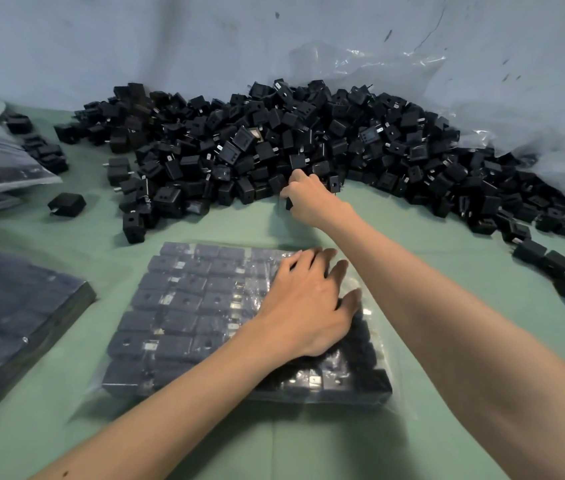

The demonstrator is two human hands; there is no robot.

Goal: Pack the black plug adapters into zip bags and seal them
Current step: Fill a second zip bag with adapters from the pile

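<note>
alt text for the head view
A person's left hand rests on a clear zip bag packed with rows of black plug adapters, while the right hand reaches into a loose pile of them on a green table.

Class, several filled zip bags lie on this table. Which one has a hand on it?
The centre bag, nearest the person: the left hand rests on its right half. The bags at the left edge lie untouched.

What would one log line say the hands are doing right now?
left hand: rests on zip bag | right hand: grips adapter at pile
</note>
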